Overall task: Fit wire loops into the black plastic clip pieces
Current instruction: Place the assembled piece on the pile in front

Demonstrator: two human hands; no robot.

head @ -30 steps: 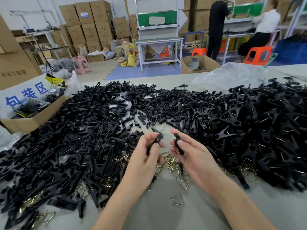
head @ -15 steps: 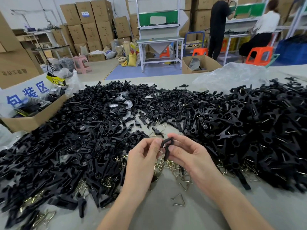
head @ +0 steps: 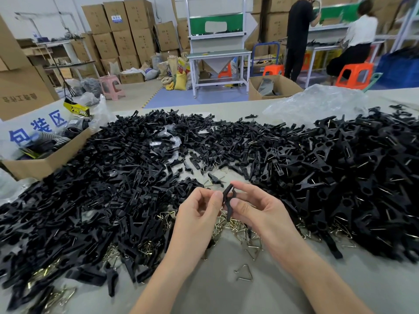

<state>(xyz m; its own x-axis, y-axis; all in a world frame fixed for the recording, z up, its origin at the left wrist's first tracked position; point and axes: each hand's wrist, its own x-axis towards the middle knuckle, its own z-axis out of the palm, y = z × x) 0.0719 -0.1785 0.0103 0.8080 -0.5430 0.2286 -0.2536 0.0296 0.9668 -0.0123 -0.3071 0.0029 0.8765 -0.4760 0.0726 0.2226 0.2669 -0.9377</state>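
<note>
Above the wire loops (head: 229, 223) heaped on the table (head: 204, 286), a black clip (head: 227, 197) stands near upright — left hand (head: 197, 214) and right hand (head: 260, 211) both pinch it, thumbs against its sides.

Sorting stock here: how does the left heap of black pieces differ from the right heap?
The left heap looks like single flat halves; the right heap holds joined clips splayed in forked shapes. Wire glints inside the right heap's clips, while the left heap shows loose wire loops mostly at its near edge. Both are black plastic on the same table.
</note>
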